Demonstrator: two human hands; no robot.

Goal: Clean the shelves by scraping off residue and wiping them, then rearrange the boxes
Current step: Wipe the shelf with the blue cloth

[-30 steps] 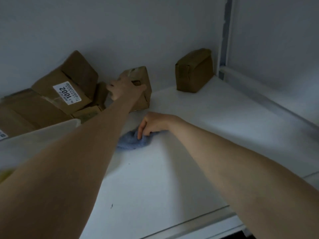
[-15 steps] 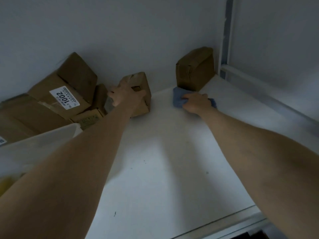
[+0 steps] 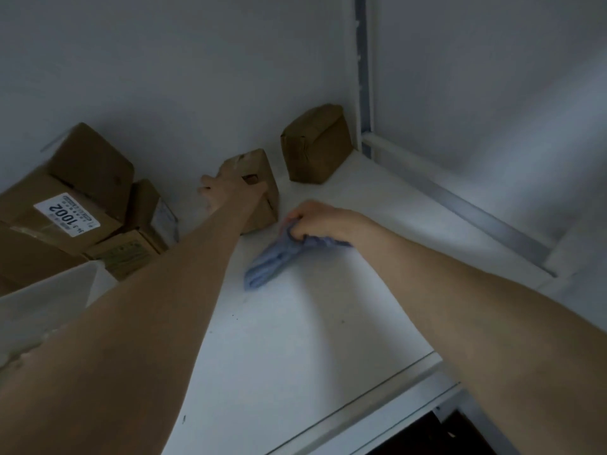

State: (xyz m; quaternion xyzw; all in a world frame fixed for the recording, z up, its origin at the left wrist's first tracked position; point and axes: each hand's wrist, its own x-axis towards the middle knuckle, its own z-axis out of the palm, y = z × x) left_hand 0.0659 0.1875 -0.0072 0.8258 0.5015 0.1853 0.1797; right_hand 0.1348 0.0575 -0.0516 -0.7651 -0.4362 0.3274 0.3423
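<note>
Two hands over white shelf point(image 3: 295, 339). Left hand point(image 3: 226, 188) grips small cardboard box point(image 3: 264, 195), tilted, near back wall. Right hand point(image 3: 315, 221), fingers curled, clutches blue cloth point(image 3: 272, 261); cloth trails onto shelf just beside that box. Wrapped brown box point(image 3: 317, 142) at back right corner. Labelled boxes point(image 3: 65, 192) piled left.

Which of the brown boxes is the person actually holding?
The small tilted box in the middle, gripped by the left hand; the right hand grips a blue cloth. The corner box and left stack sit untouched.
</note>
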